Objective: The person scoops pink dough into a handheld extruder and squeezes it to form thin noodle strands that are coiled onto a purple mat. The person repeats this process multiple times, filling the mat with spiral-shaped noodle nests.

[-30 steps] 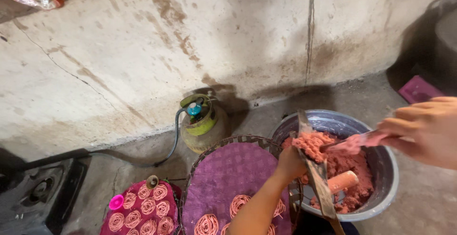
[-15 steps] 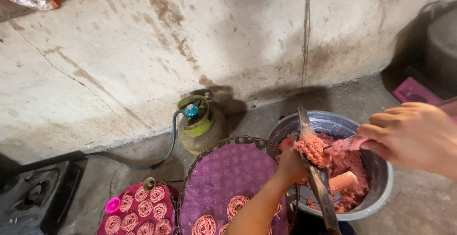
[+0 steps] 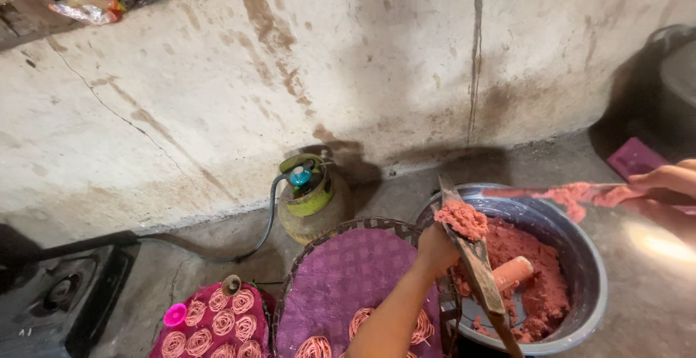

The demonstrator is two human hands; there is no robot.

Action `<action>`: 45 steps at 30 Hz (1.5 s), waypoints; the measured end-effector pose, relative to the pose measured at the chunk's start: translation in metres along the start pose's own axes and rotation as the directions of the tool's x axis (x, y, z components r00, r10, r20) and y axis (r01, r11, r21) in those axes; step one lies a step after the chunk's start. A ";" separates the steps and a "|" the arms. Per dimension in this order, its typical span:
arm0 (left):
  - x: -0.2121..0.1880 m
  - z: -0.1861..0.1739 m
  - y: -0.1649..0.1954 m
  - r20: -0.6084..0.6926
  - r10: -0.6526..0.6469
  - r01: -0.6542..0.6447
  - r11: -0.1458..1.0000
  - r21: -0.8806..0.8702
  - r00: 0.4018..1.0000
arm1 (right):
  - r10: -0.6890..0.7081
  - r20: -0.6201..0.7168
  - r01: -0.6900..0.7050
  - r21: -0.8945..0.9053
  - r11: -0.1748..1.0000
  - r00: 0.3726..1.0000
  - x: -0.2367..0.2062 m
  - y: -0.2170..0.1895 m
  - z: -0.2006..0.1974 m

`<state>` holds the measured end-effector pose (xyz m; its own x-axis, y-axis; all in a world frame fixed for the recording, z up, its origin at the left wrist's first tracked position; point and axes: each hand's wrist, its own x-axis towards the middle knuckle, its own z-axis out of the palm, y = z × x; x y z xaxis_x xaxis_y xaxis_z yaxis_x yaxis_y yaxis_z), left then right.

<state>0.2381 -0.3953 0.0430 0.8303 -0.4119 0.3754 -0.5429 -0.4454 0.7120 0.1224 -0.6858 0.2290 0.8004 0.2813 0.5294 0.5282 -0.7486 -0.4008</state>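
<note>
My left hand (image 3: 433, 250) grips a long wooden press (image 3: 475, 264), held tilted over a metal bowl (image 3: 584, 271). A lump of pink dough (image 3: 464, 219) sits on the press near its top end. My right hand (image 3: 663, 180) holds a flat spatula (image 3: 558, 192) smeared with pink dough, raised above the bowl's right side. The bowl holds more pink dough (image 3: 536, 271) and an orange cylinder (image 3: 513, 271). Beside the bowl is a round woven tray with a purple cloth (image 3: 348, 278) carrying pink noodle coils.
A green gas cylinder (image 3: 308, 198) with a hose stands against the stained concrete wall. A second tray with a red cloth (image 3: 217, 325) and several coils lies lower left. A black stove (image 3: 58, 296) is at far left. A dark container (image 3: 670, 82) stands at right.
My right hand has drawn back to the right with the spatula, leaving a lump of dough on the press. The view has shifted slightly.
</note>
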 end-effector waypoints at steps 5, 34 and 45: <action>0.006 0.021 0.005 -0.075 0.098 -0.097 0.995 0.009 0.992 | 0.528 -0.110 -0.514 0.134 0.848 0.842 -0.046 -0.018 0.095; 0.007 0.005 -0.008 0.045 0.046 -0.043 0.997 -0.066 0.998 | 0.565 -0.320 -0.644 -0.262 0.719 0.761 -0.077 -0.010 0.136; -0.005 -0.037 -0.062 0.171 -0.233 0.254 0.395 -0.883 0.957 | 0.870 0.105 -0.837 -0.240 0.491 0.481 -0.116 0.014 0.123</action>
<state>0.2720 -0.3359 0.0190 0.8998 -0.4265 0.0918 0.1076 0.4210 0.9007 0.0719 -0.6551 0.0703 0.8744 -0.4536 -0.1724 -0.4786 -0.7476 -0.4605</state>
